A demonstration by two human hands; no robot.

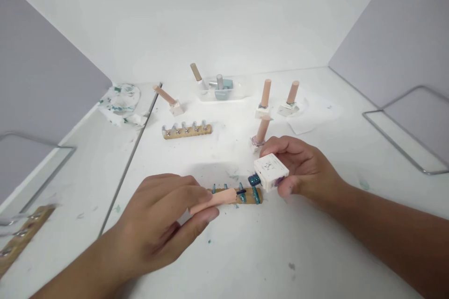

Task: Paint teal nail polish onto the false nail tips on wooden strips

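My left hand grips a pale wooden brush handle whose dark tip touches a wooden strip bearing several teal-painted pieces. My right hand holds a small white square bottle with a dark teal neck, tilted toward the strip and just above its right end.
A second wooden strip with several silver pieces lies further back. White bottles with wooden caps stand around. A clear tray sits at the back, stained tissue at left, wire stands at right.
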